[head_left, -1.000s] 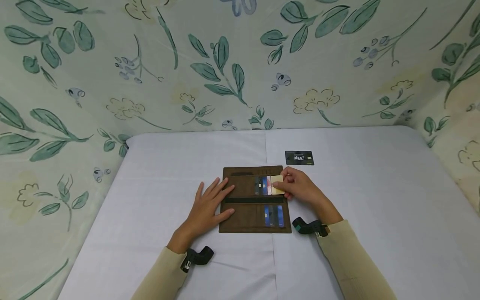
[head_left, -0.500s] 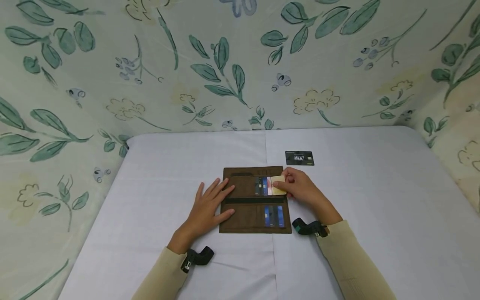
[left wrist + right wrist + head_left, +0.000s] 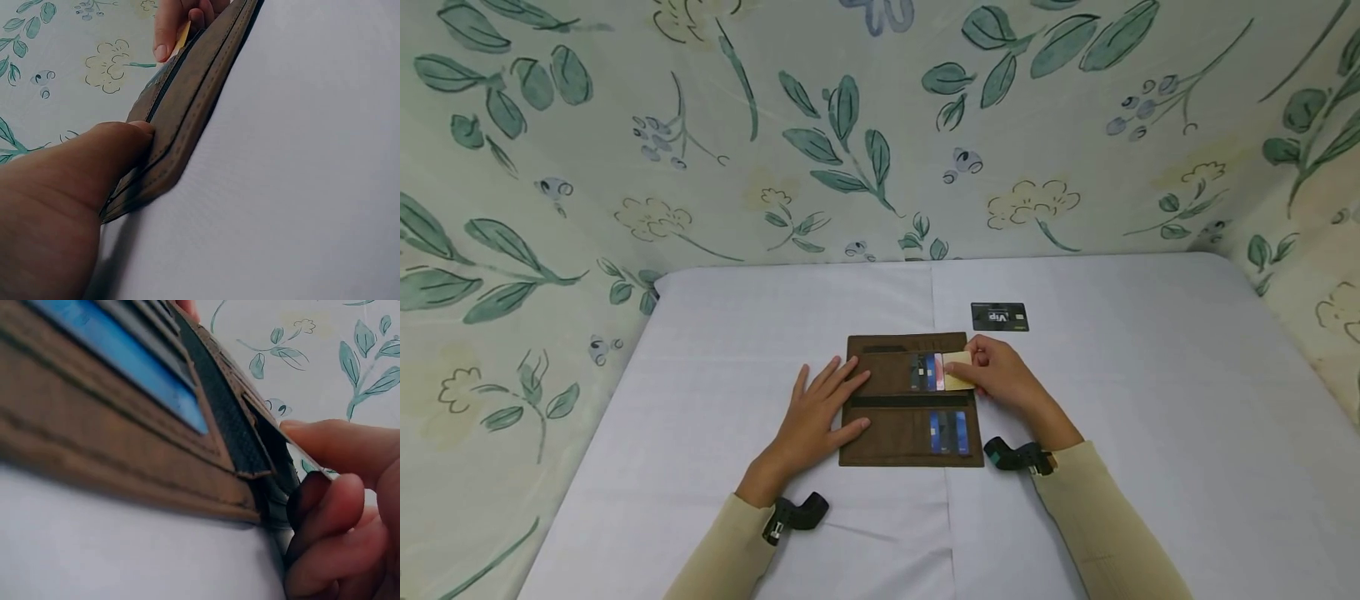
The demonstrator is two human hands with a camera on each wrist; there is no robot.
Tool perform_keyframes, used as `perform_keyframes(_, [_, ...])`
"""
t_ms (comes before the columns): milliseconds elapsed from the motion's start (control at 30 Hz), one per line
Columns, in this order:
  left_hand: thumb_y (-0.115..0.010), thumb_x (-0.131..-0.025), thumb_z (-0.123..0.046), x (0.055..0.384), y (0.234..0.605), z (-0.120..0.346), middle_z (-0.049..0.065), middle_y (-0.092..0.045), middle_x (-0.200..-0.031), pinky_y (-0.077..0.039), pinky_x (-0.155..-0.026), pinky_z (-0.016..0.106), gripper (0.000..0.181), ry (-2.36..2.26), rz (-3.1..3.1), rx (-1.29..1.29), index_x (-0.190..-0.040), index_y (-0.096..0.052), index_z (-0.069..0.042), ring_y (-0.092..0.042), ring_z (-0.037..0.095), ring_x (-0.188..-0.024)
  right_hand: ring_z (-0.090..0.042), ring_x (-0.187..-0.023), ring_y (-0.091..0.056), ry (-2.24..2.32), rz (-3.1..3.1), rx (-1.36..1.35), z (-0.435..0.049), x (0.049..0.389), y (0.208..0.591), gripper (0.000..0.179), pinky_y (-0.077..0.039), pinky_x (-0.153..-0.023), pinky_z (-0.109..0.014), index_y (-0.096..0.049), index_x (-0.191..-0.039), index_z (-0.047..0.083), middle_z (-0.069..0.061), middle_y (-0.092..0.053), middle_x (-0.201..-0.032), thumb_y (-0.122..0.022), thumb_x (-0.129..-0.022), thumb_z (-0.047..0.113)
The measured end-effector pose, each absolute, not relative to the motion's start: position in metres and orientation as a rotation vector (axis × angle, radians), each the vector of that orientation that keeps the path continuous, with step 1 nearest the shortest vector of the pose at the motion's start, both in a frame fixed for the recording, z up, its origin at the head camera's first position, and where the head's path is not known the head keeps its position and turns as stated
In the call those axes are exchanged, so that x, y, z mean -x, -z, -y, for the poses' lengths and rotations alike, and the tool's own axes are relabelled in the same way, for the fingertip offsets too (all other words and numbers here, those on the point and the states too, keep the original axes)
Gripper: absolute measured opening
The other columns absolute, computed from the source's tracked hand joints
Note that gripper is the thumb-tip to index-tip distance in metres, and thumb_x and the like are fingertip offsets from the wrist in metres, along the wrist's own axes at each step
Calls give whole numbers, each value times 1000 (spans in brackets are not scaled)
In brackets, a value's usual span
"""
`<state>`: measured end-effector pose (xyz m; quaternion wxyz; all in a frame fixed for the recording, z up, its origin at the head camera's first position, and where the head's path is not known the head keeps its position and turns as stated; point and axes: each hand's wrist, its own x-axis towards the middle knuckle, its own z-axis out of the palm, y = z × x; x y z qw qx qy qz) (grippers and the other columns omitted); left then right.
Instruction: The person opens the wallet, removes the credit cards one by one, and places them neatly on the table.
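A brown wallet (image 3: 887,435) lies unfolded on the white-covered table. Spread fingers of my left hand (image 3: 812,425) rest on its left side; the left wrist view shows the thumb (image 3: 119,147) on the leather. My right hand (image 3: 1006,379) pinches a pale yellow card (image 3: 957,372) at the right edge of the upper half. In the right wrist view that card (image 3: 307,454) appears edge-on between thumb and fingers, partly out past the wallet's edge. Left of it, several cards (image 3: 927,372) sit in overlapping slots. More blue and dark cards (image 3: 948,432) fill the lower half's slots.
A black card (image 3: 999,317) marked "Vip" lies on the table beyond the wallet, above my right hand. The table's far edge meets a leaf-patterned cloth (image 3: 850,217). Each wrist carries a black camera mount (image 3: 805,511).
The yellow card has shifted slightly to the right in my right hand's pinch. My left hand stays in place on the wallet.
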<state>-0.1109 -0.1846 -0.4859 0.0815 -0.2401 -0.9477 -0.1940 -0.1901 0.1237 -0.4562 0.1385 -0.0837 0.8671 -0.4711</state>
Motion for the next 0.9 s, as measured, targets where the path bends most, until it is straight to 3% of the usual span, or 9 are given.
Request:
perform_keyframes(200, [-60, -92, -48, 112, 487, 185, 4, -30, -157, -6, -111, 65, 66, 578, 2828, 721, -148, -41, -20, -22, 28, -145, -19, -56, -49, 1363, -2517, 219, -126, 191, 457, 36, -35, -48, -26, -54, -94, 6, -3, -51, -63, -72, -86, 35])
perform_keyframes(467, [-60, -91, -49, 112, 487, 185, 4, -29, -157, -6, -111, 65, 67, 561, 2826, 721, -148, -41, -21, -22, 28, -145, -17, -48, -48, 1402, -2479, 227, -127, 192, 460, 43, -33, -43, -25, -54, -94, 5, -1, -52, -59, -75, -83, 41])
perform_keyframes(767, [-62, -90, -48, 112, 487, 185, 6, -31, -156, -7, -110, 66, 66, 571, 2802, 728, -147, -43, -19, -24, 31, -144, -20, -69, -49, 1368, -2494, 214, -125, 192, 456, 34, -37, -58, -29, -55, -96, 5, -5, -56, -75, -71, -87, 34])
perform_keyframes(900, [-62, -90, -49, 112, 489, 185, 6, -31, -156, -7, -110, 66, 68, 562, 2808, 723, -147, -42, -19, -24, 30, -144, -19, -64, -49, 1331, -2503, 217, -128, 191, 454, 40, -37, -54, -27, -54, -96, 5, -4, -58, -72, -72, -86, 39])
